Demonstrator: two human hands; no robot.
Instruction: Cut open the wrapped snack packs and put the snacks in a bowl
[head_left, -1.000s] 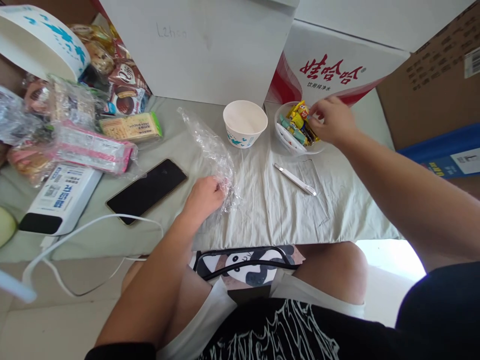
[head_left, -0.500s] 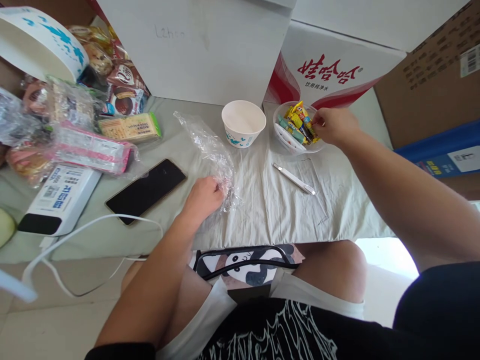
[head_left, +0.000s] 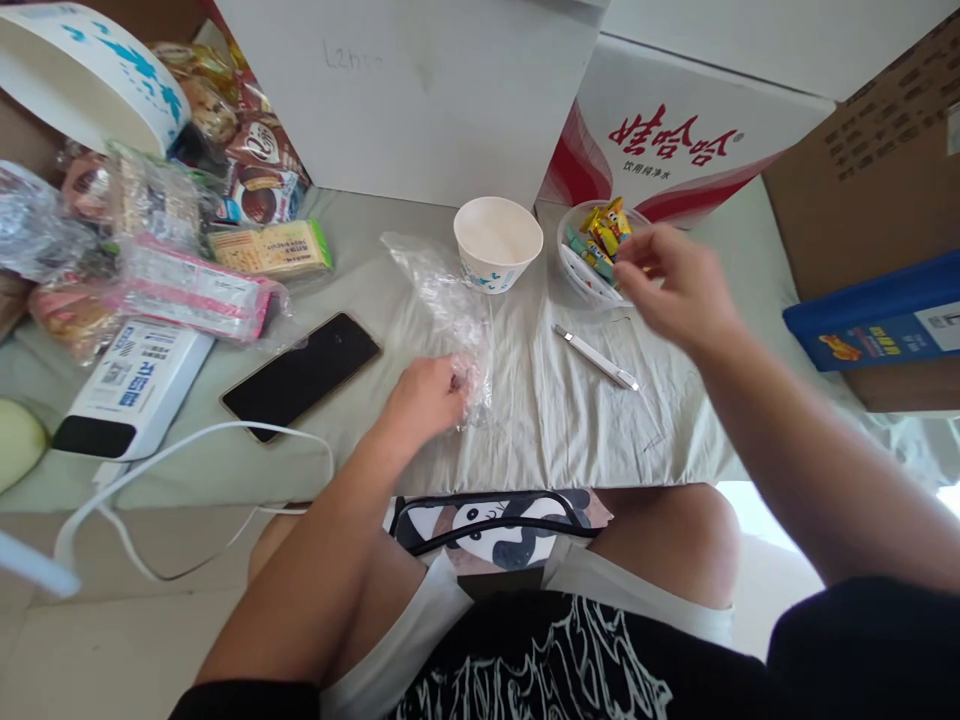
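While the clear plastic bag (head_left: 450,305) lies crumpled on the cloth-covered bench (head_left: 570,420), just in front of the empty paper cup (head_left: 497,243), the left hand (head_left: 427,395) is clenched on the bag's near end, pinning its mouth to the cloth. To the right of the paper cup stands the clear bowl of wrapped candies (head_left: 600,250), and the right hand (head_left: 675,285) hangs just in front of that bowl with its fingers curled toward the thumb; whether a candy sits between them I cannot tell, as the fingers blur together. Judging from this, the step in hand looks like fetching candy from the bowl for the held bag, and the next move would call for the left hand to spread the bag's mouth wide enough for the right hand to reach it, since the film is limp and collapsed on itself. A white pen-like tool (head_left: 596,357) lies on the cloth in front of the bowl, near the right wrist. Left of the paper cup, well apart, a dark phone (head_left: 301,375) lies face up, with a white charger box (head_left: 124,390) and its cable (head_left: 187,440) farther left, and a heap of packaged snacks (head_left: 187,230) behind them. Behind the paper cup rise a white board (head_left: 412,90) and a printed carton (head_left: 675,130).
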